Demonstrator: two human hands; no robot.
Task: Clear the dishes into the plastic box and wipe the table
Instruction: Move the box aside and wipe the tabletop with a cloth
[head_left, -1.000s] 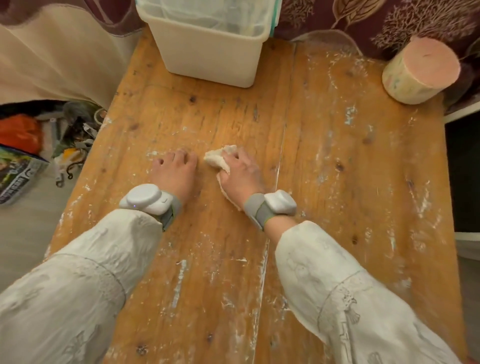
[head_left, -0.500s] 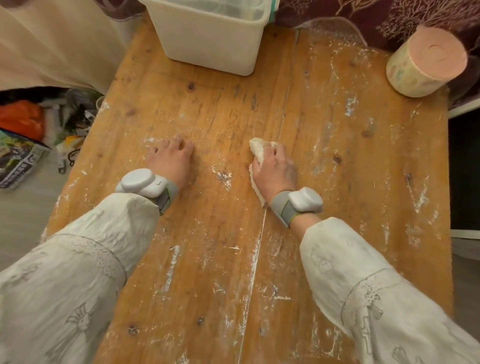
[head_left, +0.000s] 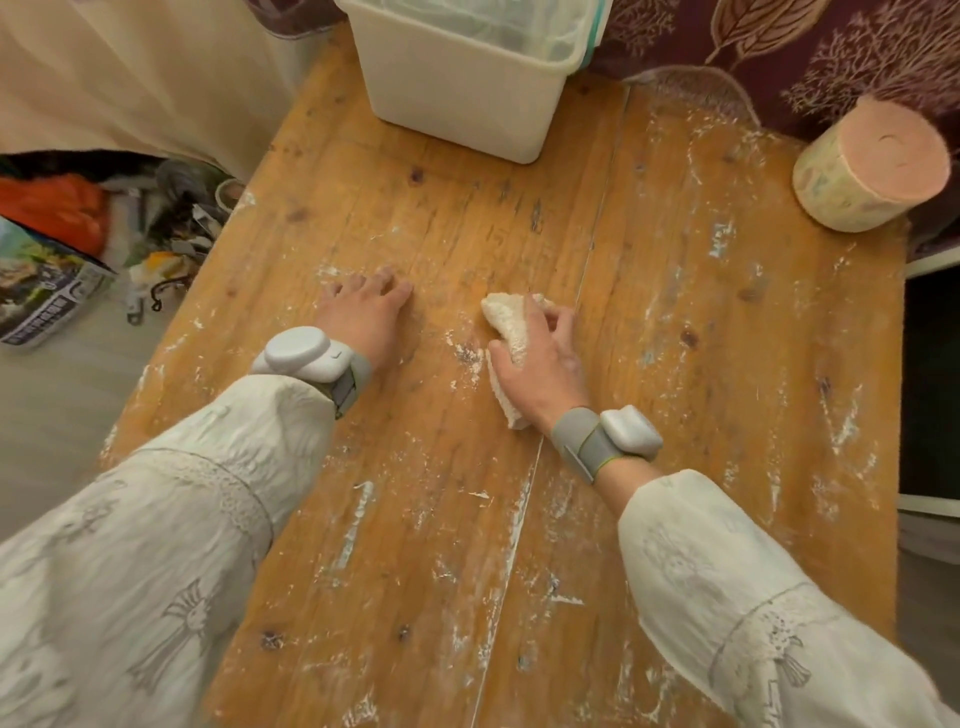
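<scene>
Wooden table (head_left: 675, 322), worn and streaked with pale residue, fills the view; a patterned maroon cloth (head_left: 779, 57) hangs behind its far edge. Item one: plastic box (head_left: 457, 98), white, standing at the far edge of the table with clear ware inside, not identifiable. Item two: pink-topped roll (head_left: 872, 166), at the far right corner of the table. Item three: cloth (head_left: 506, 332), off-white and crumpled, lying at the middle of the table under my right hand (head_left: 540, 358), whose fingers curl over it and pinch it against the wood. Item four: my left hand (head_left: 363, 317), just left of the cloth, flat on the table, fingers straight, holding nothing. Both wrists carry grey-strapped white bands; both sleeves are pale embroidered fabric.
</scene>
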